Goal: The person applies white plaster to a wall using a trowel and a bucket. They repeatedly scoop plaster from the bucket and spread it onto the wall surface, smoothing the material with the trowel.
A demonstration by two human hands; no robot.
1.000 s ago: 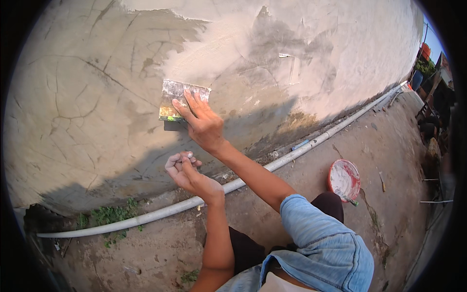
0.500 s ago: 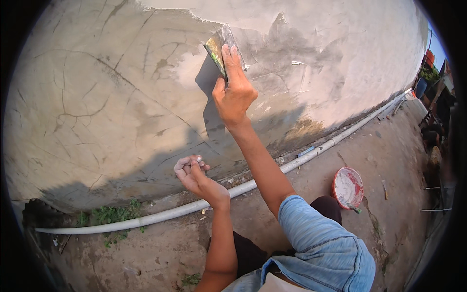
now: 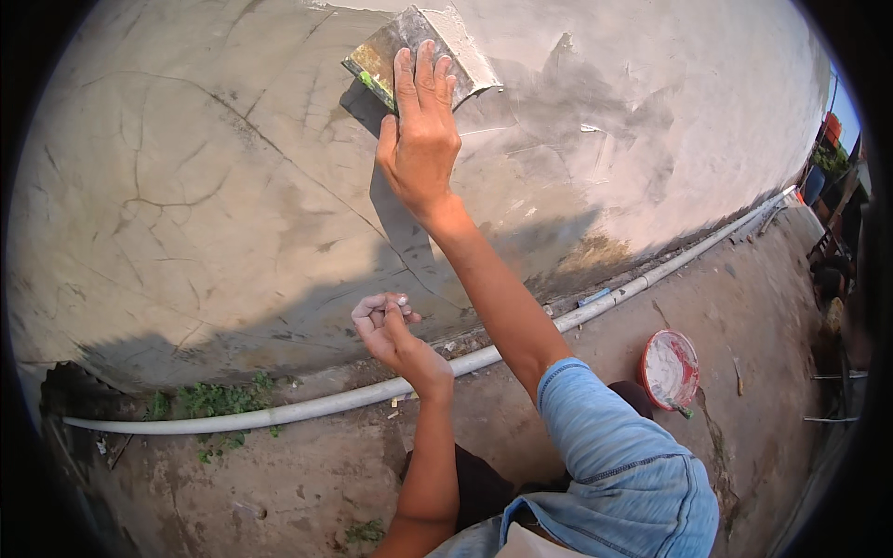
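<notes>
My right hand point(image 3: 423, 153) grips a wide putty knife point(image 3: 395, 51) against the wall point(image 3: 251, 205), its fingers spread along the blade. The blade is grey and stained, with a green-marked edge at the left and pale putty along its right side. Fresh putty point(image 3: 595, 102) coats the wall to the right, smooth in places and ridged in others. Lower down, my left hand point(image 3: 400, 339) hangs in front of the wall, apart from it. Its dusty fingers are curled in, thumb against a finger. A small white bit shows at the fingertips; I cannot tell what it is.
A long white pipe point(image 3: 363, 398) runs along the foot of the wall. On the ground at right stands a red bucket point(image 3: 670, 369) of pale putty, with a handled tool leaning in it. Weeds point(image 3: 223, 398) grow at lower left; a thin tool point(image 3: 738, 377) lies right of the bucket.
My right hand has moved up and left along the wall with the putty knife, whose blade now shows more of its width. My left hand keeps its curled shape.
</notes>
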